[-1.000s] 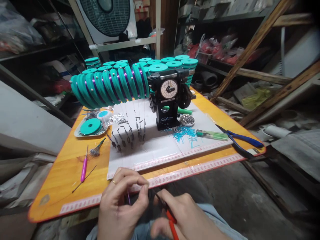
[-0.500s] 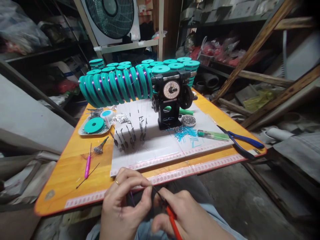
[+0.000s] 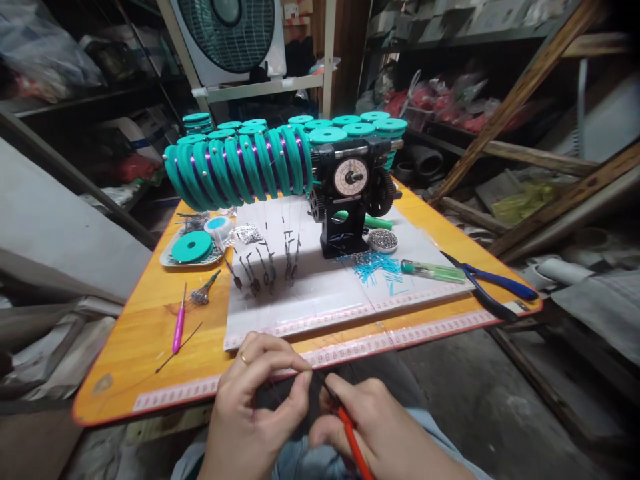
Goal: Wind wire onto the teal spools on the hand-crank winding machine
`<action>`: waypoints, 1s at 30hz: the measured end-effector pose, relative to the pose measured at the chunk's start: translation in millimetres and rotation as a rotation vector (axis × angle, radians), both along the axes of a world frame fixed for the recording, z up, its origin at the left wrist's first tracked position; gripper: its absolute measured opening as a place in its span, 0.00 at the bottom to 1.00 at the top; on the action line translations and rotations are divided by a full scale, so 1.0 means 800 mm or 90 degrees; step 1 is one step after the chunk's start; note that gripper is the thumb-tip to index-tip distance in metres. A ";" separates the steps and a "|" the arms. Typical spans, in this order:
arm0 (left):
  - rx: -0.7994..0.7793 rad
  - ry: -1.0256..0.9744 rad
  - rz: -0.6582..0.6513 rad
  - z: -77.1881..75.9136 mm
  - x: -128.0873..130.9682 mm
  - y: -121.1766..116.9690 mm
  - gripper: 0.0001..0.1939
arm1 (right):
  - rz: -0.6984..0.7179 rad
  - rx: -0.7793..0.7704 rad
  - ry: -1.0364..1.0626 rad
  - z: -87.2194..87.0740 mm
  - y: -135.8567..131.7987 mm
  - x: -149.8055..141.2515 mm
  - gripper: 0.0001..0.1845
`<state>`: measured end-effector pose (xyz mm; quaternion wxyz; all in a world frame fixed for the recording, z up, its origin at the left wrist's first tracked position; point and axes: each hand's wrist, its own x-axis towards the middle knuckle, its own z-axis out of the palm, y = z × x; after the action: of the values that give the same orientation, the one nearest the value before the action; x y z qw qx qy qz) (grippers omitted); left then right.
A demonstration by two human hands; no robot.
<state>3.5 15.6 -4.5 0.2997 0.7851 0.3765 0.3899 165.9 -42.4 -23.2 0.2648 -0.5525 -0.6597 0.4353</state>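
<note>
My left hand (image 3: 265,400) is in a pinch at the table's near edge, thumb against fingertips. A faint thin fishing line runs below it; the pinched end is too small to make out clearly. Close on its right, my right hand (image 3: 370,420) is wrapped round red-handled pliers (image 3: 353,433). Their dark narrow tip points at the left fingertips and appears to meet them. Beyond the hands stands a black winding machine (image 3: 345,200) with a dial, carrying a row of teal foam spools (image 3: 240,167). Thin lines with dark weights (image 3: 270,267) hang from these spools.
A purple-handled hook tool (image 3: 178,330) and a thin dark rod lie at left, near a tray (image 3: 173,263) with a teal disc. On the right are blue-handled pliers (image 3: 505,283), a green cutter (image 3: 433,271), blue tubes (image 3: 375,268) and a dish of beads (image 3: 383,239).
The whole view has shifted slightly, so the table and machine sit farther right. Both hands keep nearly the same pose, and the purple line under the left hand shows less clearly.
</note>
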 end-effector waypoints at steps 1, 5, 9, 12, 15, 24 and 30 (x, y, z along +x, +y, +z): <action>-0.012 0.001 0.004 -0.002 0.000 0.000 0.06 | -0.002 -0.002 0.031 0.001 -0.001 0.001 0.15; -0.057 0.008 0.028 -0.011 0.005 0.000 0.12 | -0.083 0.062 0.087 0.012 -0.009 0.003 0.13; -0.087 0.034 0.029 -0.014 0.010 -0.001 0.18 | -0.162 0.143 0.041 0.021 -0.009 -0.007 0.15; -0.061 0.074 0.023 -0.013 0.012 0.000 0.23 | -0.147 0.113 0.073 0.022 -0.001 -0.016 0.12; -0.039 0.083 -0.010 -0.012 0.012 0.000 0.31 | -0.128 0.101 0.118 0.019 0.006 -0.024 0.12; -0.086 0.025 -0.033 -0.014 0.016 0.000 0.30 | -0.140 0.034 0.217 0.018 0.011 -0.021 0.08; -0.084 0.014 0.006 -0.008 0.018 0.004 0.21 | -0.237 -0.061 0.308 0.017 0.014 -0.013 0.14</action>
<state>18.3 18.7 -10.8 0.3446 0.7662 0.4082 0.3570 155.4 -31.2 -9.9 0.4631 -0.5556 -0.4438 0.5290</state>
